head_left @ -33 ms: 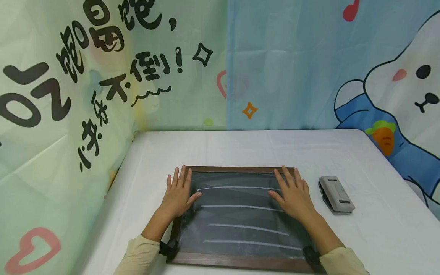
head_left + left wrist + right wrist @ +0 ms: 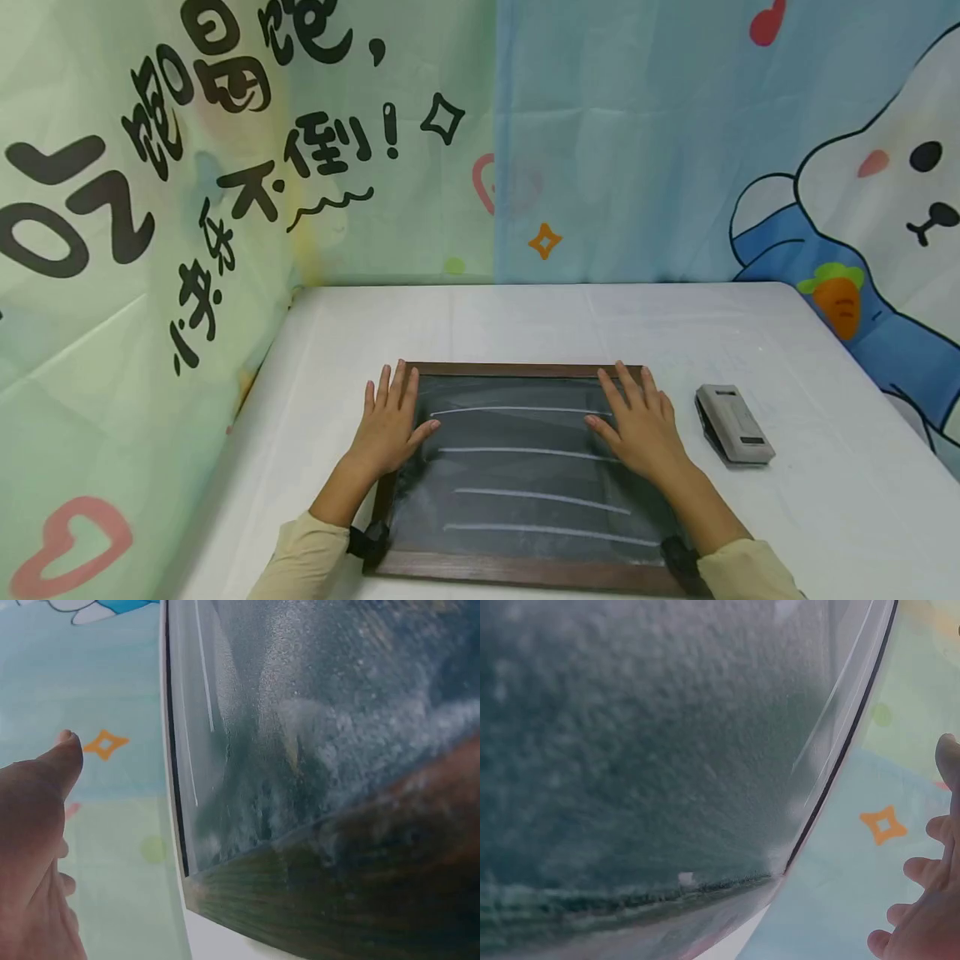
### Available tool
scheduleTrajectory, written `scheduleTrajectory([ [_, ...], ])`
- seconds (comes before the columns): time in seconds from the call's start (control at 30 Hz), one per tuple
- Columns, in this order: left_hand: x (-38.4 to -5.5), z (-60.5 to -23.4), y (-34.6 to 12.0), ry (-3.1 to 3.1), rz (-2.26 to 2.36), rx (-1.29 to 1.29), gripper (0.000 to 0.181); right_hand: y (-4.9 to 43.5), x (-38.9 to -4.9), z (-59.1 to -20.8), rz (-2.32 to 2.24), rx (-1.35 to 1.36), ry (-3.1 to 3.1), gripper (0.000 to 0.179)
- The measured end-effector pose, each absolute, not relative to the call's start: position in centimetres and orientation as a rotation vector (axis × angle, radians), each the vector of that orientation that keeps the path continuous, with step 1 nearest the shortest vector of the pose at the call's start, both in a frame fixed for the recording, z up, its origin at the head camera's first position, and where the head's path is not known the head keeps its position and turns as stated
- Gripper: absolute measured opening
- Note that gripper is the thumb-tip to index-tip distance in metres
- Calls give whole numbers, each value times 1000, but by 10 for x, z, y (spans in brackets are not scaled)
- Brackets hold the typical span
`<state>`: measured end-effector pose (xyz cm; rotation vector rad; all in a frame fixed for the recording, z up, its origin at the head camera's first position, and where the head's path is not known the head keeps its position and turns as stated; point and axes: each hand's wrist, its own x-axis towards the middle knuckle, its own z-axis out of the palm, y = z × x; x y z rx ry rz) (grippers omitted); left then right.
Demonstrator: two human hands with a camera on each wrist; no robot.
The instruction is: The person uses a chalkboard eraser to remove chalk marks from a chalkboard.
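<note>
A small framed chalkboard (image 2: 536, 475) lies on the white table, its dark surface smeared with chalk dust and crossed by several white chalk lines. My left hand (image 2: 388, 427) is over its upper left corner, fingers straight and spread, thumb pointing inward. Over the upper right side is my right hand (image 2: 643, 427), its fingers also extended and apart. Neither hand grips anything. Both wrist views look low across the board, with the left hand (image 2: 37, 847) at one edge and the right hand (image 2: 930, 885) at the other.
A grey chalkboard eraser-like block (image 2: 735, 425) with a dark underside lies on the table right of the board. The white table (image 2: 540, 321) ends at printed curtains (image 2: 615, 167) behind and to the left. Dark straps circle both wrists.
</note>
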<state>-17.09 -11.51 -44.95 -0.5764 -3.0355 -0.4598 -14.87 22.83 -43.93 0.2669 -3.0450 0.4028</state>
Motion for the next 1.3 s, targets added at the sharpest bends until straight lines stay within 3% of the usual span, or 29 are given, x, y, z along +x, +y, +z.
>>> scheduleTrajectory([
  [0.3, -181, -454, -125, -3065, -446, -564, 80, 239, -163, -431, 419, 209, -3028, 73],
  [0.57, -188, -460, -149, -3196, -565, -504, 80, 277, -175, -429, 450, 97, -2972, 74],
  [0.93, -196, -487, -162, -3231, -1096, -583, 76, 340, -158, -456, 516, -195, -3042, 88],
  [1.3, -202, -497, -168, -3146, -1316, -651, 70, 350, -159, -477, 507, -204, -3090, 89],
])
